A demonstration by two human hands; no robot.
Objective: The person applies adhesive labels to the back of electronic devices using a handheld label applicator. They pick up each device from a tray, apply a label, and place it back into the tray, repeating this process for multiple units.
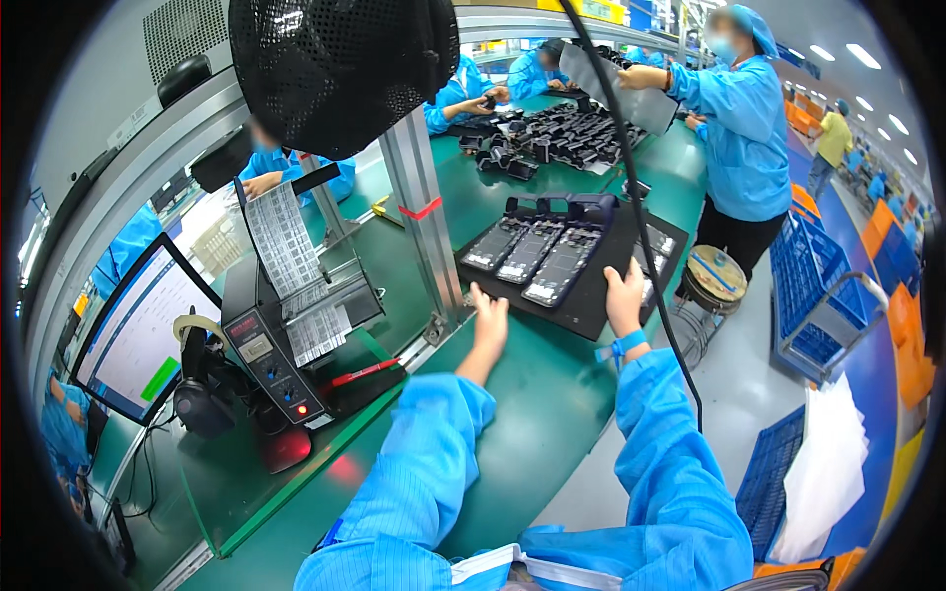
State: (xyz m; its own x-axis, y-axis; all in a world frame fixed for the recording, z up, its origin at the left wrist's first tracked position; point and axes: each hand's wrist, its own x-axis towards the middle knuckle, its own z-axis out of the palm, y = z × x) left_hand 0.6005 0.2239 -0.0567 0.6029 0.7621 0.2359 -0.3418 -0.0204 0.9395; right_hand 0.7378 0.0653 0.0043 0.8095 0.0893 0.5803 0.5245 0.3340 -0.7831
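Observation:
A flat black tray (562, 313) lies tilted across the green bench in front of me. Several phone bodies with exposed inner parts (545, 264) rest on it in a row, dark frames raised at their far ends. My right hand (624, 300) grips the tray's near right edge, thumb on top, the other fingers mostly hidden. At the near left edge, my left hand (487, 330) touches or almost touches the tray, fingers stretched out. A blue band (621, 345) circles my right wrist.
Left stand a label dispenser (258, 340) with a label strip, a handheld scanner (202, 394) and a monitor (148, 330). A metal post (419, 212) rises beside the tray; a black cable (631, 177) hangs across it. Dark parts (567, 133) lie beyond. A co-worker (744, 128) stands back right.

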